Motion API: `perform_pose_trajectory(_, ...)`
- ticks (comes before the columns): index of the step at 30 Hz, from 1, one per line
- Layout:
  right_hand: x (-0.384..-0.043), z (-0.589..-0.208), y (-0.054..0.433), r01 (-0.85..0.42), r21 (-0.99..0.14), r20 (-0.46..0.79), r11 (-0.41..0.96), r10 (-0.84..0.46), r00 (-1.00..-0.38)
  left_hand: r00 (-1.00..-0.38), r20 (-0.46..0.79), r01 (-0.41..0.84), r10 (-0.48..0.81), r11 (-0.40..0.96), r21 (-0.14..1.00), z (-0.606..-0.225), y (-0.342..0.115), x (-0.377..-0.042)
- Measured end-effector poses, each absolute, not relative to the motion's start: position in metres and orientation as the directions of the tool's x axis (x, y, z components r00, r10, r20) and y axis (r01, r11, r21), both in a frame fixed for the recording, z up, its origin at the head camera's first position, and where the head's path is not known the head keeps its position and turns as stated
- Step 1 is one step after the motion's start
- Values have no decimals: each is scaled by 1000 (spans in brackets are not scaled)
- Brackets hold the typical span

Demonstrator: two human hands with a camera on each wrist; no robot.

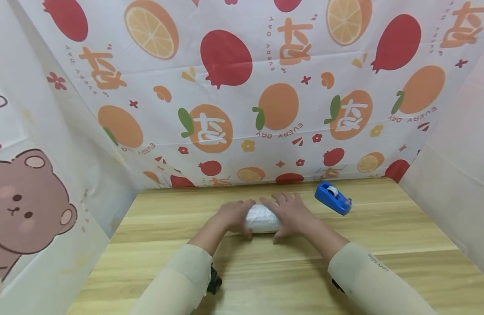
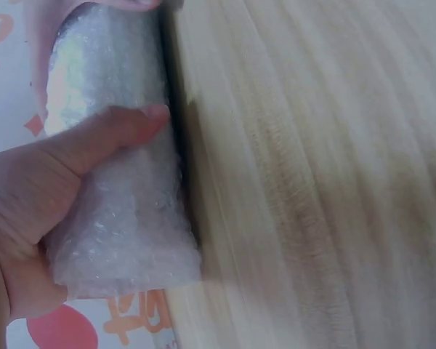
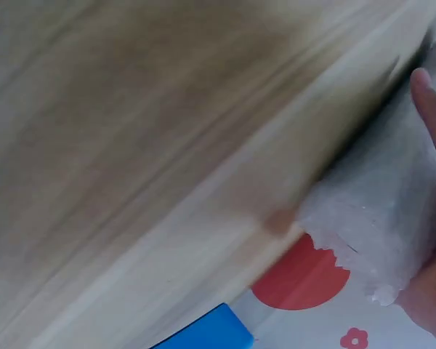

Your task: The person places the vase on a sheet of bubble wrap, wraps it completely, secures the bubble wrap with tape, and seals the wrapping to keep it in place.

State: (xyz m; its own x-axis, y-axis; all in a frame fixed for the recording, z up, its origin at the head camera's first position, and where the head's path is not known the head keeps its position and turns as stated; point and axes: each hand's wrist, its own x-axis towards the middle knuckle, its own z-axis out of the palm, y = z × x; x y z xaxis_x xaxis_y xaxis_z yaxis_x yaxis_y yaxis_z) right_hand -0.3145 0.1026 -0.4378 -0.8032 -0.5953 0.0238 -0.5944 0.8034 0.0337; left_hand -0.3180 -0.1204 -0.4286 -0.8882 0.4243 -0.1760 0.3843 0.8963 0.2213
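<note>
A roll wrapped in bubble wrap (image 1: 262, 219) lies crosswise on the wooden table, between both hands. My left hand (image 1: 235, 216) grips its left part, and my right hand (image 1: 293, 215) holds the right part. Up close in the left wrist view, the thumb of the left hand (image 2: 40, 182) lies across the bubble wrap (image 2: 131, 211); its other fingers are hidden behind the roll. From the right wrist, the loose end of the wrap (image 3: 370, 218) shows, with the right thumb along the roll. Whatever is inside the wrap cannot be made out.
A blue tape dispenser (image 1: 332, 199) stands on the table (image 1: 384, 245) to the right of the right hand, near the back edge. Behind the table hangs a fruit-printed cloth (image 1: 234, 100). Another cloth with a bear print (image 1: 33, 201) hangs at the left.
</note>
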Motion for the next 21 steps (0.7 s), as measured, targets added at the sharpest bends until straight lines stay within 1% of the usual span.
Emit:
perform_pose_trajectory(6,-316,-451,108,-626,80,126,775,-631,-765,-881,-188,385,434,890,245,-431,-121,-325)
perform_pose_trajectory(10,-319,-451,109,-648,84,128,757,-653,-746,-879,-172,399,446,883,249,-430,-124,-324)
perform_pose_trajectory(12,-320,-449,109,-657,71,108,750,-661,-743,-878,-146,421,456,881,216,-430,-125,-321)
perform_pose_trajectory(14,-322,-447,109,-660,50,76,749,-662,-746,-875,-107,453,472,876,166,-431,-125,-317)
perform_pose_trajectory(15,-323,-446,109,-658,36,58,752,-659,-750,-870,-83,476,487,871,122,-433,-124,-315)
perform_pose_trajectory(18,-327,-440,110,-637,-15,10,771,-637,-771,-840,17,542,542,840,-26,-438,-120,-309)
perform_pose_trajectory(21,-329,-437,106,-622,-46,-16,782,-623,-782,-813,108,549,572,816,-182,-445,-122,-305)
